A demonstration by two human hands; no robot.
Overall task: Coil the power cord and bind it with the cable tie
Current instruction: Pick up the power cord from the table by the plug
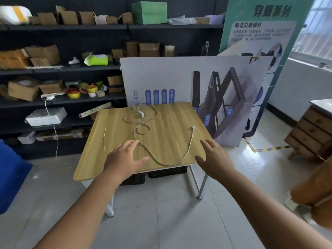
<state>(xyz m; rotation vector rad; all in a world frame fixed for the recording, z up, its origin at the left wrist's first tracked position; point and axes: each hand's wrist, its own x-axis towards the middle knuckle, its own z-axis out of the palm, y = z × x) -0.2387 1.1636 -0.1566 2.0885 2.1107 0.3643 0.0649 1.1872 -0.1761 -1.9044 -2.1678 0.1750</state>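
Note:
A pale power cord point(162, 163) lies loose on the wooden table point(170, 121), running in open loops from a white adapter block point(141, 114) at the far side to a small plug point(193, 127) on the right. A thin white cable tie point(104, 138) lies straight near the table's left edge. My left hand point(125, 159) hovers open over the near part of the table, just left of the cord. My right hand point(214, 159) is open too, at the table's near right corner, holding nothing.
Dark shelves point(62, 69) with cardboard boxes and tape rolls stand behind and to the left. Printed boards point(179, 78) lean behind the table. A wooden drawer chest point(312, 130) stands at the right. Black crates point(167, 172) sit under the table. A blue object point(10, 173) is at the left edge.

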